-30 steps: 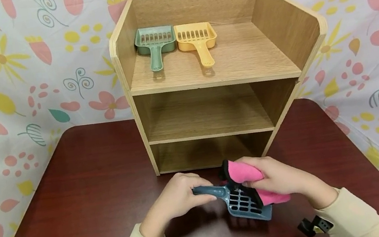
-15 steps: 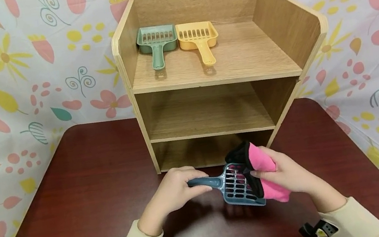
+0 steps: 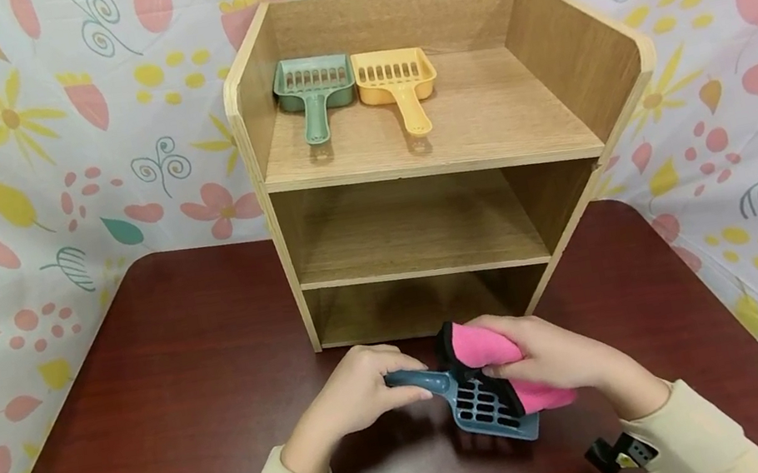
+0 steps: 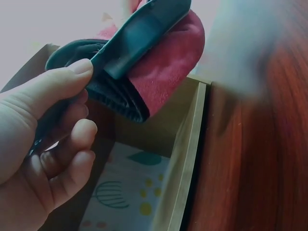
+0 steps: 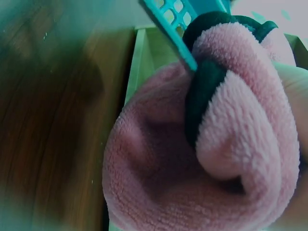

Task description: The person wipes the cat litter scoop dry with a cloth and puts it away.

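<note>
My left hand grips the handle of a dark blue litter scoop, whose slotted head points right, low over the table. My right hand holds a folded pink cloth with black edging round the far right side of the scoop's head, covering part of its slots. In the left wrist view, the thumb of my left hand presses on the handle, and the cloth bulges behind it. The right wrist view shows the fuzzy cloth wrapped against the rim of the scoop; it hides most of my right fingers.
A wooden shelf unit stands on the dark red table just beyond my hands. On its top board lie a green litter scoop and a yellow one, side by side, handles forward. A flowered curtain hangs behind.
The scoop tipped up and the cloth slid toward its outer right end half a second ago. Now both are lower again, with the cloth back nearer the handle.
</note>
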Action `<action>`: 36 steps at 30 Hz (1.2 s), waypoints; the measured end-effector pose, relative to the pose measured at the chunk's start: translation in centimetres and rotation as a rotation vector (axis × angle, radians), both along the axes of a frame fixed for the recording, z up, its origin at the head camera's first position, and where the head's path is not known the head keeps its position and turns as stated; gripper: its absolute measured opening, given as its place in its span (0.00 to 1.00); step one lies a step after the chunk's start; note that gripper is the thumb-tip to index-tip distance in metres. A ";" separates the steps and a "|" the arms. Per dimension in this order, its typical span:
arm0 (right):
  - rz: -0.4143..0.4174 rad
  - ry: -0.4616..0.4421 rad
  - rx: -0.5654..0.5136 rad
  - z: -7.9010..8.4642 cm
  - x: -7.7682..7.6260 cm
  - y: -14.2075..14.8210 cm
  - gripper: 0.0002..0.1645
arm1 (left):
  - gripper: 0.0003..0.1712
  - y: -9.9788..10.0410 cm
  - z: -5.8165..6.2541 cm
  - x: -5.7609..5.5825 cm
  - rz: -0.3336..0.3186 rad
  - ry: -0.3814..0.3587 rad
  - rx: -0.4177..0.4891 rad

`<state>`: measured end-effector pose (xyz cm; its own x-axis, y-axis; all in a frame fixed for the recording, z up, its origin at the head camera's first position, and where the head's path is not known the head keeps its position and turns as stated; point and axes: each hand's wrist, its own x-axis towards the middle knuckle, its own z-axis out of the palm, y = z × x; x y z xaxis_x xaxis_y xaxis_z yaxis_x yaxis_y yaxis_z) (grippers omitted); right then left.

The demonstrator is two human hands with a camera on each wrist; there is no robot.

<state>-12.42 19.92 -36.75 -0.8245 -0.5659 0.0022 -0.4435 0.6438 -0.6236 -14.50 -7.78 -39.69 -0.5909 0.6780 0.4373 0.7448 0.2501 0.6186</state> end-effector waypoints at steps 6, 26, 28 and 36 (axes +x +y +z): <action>0.027 0.073 0.066 0.0 0.3 -1.1 0.29 | 0.10 0.1 0.0 0.4 -0.007 -0.030 -0.047; -0.014 0.200 0.037 0.3 0.6 -0.5 0.30 | 0.10 0.1 -0.1 0.2 0.028 0.071 0.018; -0.041 0.205 -0.008 -0.1 0.6 0.0 0.30 | 0.10 0.0 -0.1 0.1 0.033 0.073 0.042; -0.207 0.161 -0.178 -1.5 1.3 1.5 0.29 | 0.12 -0.4 -0.3 -0.1 0.053 0.120 0.115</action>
